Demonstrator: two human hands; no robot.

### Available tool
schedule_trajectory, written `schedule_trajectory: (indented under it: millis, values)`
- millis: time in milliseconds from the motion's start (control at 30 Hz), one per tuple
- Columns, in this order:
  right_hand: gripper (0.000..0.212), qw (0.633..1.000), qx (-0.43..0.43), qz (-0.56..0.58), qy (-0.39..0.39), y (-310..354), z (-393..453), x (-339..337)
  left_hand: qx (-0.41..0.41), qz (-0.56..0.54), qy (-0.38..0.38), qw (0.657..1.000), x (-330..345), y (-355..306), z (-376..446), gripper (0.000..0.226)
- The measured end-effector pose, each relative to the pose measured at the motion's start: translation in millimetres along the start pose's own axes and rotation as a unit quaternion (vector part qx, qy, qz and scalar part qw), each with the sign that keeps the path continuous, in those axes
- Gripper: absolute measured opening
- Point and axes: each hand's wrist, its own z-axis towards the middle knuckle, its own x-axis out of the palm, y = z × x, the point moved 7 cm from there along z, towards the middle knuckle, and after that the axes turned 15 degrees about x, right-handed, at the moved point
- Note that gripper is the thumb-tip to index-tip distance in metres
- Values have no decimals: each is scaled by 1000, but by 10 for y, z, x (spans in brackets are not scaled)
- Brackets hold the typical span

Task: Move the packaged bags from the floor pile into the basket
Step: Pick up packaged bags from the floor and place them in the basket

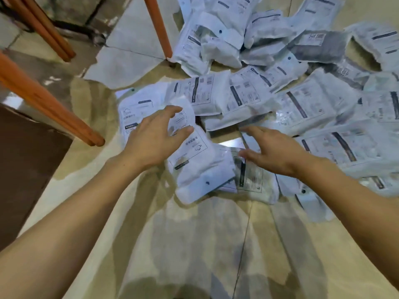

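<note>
Bags [254,98] piled uncountably, two hands spread

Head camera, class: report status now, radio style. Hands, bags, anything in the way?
Left hand open, over the nearest bag. Right hand open, holding nothing. Bags piled on the floor; basket not in view. Orange pole left of the pile.

A warehouse or packing room: labelled packaged bags [269,93] heaped on bare floor [194,244] beside orange rack posts [157,26].
</note>
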Motion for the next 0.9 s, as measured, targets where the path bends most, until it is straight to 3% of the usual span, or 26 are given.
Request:
schedule_trajectory:
  millis: [100,200,367,500,600,700,800,900]
  values:
    - [58,999,19,6,39,-16,83,307,-11,-11,0,1000,23,37,-161,75]
    - [72,995,39,-3,90,-50,137,508,-28,-14,-7,999,2,90,-274,75]
    - [95,993,34,-76,89,46,309,534,-99,-99,-101,985,37,334,-335,51]
    - [89,988,57,-81,119,78,358,657,-167,-167,-144,961,120,488,-458,48]
    - [67,982,82,1,173,33,311,763,-231,-232,-159,931,212,577,-550,40]
    - [68,975,97,69,189,-30,226,763,-286,-299,-177,893,339,656,-596,45]
    - [76,979,102,76,159,-98,152,694,-334,-394,-192,835,524,674,-618,59]
    - [74,982,115,107,104,-178,74,532,-357,-461,-191,790,710,655,-599,34]
